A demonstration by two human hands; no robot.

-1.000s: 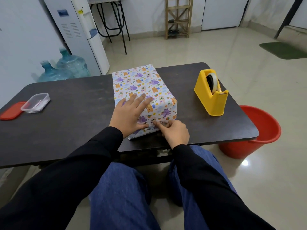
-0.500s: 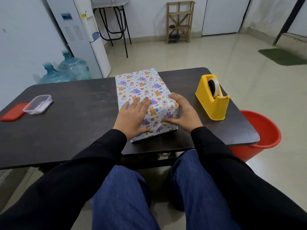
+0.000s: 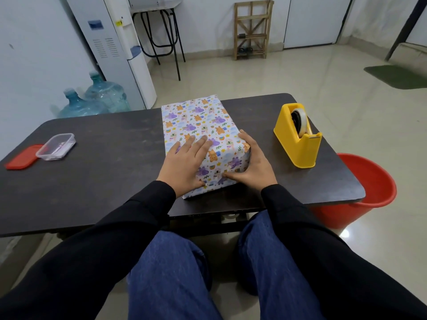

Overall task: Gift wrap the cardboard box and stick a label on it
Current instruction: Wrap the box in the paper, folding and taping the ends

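The box, covered in white paper printed with small animals, lies lengthwise on the dark table. My left hand lies flat on the near part of its top, fingers straight. My right hand cups the box's near right corner, fingers along the right side and thumb across the near end face. A yellow tape dispenser with a roll of clear tape stands to the right of the box. No label is visible.
A clear plastic tub and its red lid sit at the table's left end. A red bucket stands on the floor by the right edge. Water bottles and a dispenser stand behind the table.
My right hand has left the near end flap and moved to the box's right near corner. The left hand has stayed flat on top. The camera has tilted up slightly.
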